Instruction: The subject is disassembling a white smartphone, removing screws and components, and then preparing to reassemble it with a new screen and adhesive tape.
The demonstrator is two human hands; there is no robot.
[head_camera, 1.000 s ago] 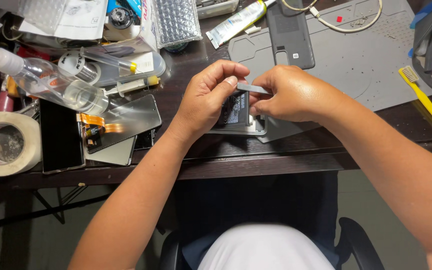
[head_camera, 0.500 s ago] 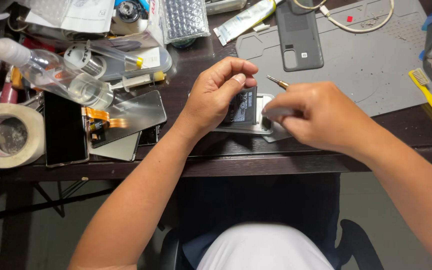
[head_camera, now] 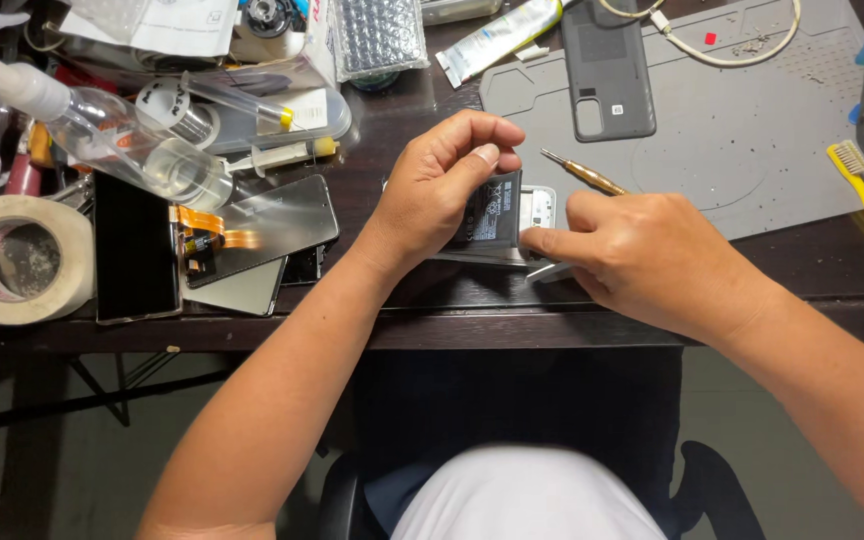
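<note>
Left grip: I had my left hand point(head_camera: 442, 190) curled over the opened white-framed phone point(head_camera: 512, 225), thumb and fingers pinching the top edge of its flat dark battery point(head_camera: 497, 212).
Right grip: my right hand point(head_camera: 642, 250) was closed around a thin metal tool, its silvery tip point(head_camera: 550, 270) poking out by the phone's lower edge.
Phone: it lay on the dark wooden desk point(head_camera: 392, 130) at the near edge, between both hands.
Screwdriver: a slim brass-handled one point(head_camera: 582, 172) lay just behind my right hand.
Mat: a grey rubber work mat point(head_camera: 752, 140) carried a dark grey phone back cover point(head_camera: 607, 65).
Left side: a clear plastic spray bottle point(head_camera: 122, 150), a roll of beige tape point(head_camera: 17, 258).
</note>
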